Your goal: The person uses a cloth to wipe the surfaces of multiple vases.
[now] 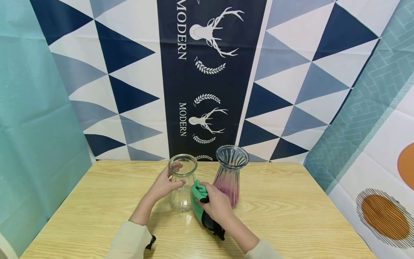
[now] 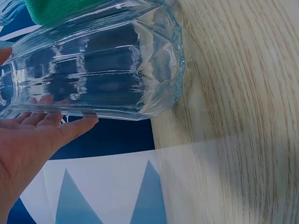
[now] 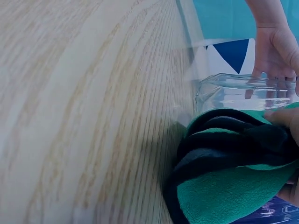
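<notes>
A clear ribbed glass vase point(image 1: 181, 200) stands upright on the table. My left hand point(image 1: 163, 185) grips it around the upper part, thumb at the front and fingers on the far side; in the left wrist view the fingers show through the glass point(image 2: 103, 70). Bunched in my right hand point(image 1: 220, 204) is a green cloth with black edging point(image 1: 196, 203), held against the vase's right side. The right wrist view shows the folded cloth point(image 3: 229, 191) hanging from the fingers, close to the tabletop. Part of the right hand lies outside that view.
Just right of the cloth stands a second ribbed vase point(image 1: 228, 176), bluish at its flared rim and pink-purple below, partly behind my right hand. Both vases are on a light wooden table point(image 1: 291, 208). A patterned curtain point(image 1: 136, 72) hangs along the table's back edge.
</notes>
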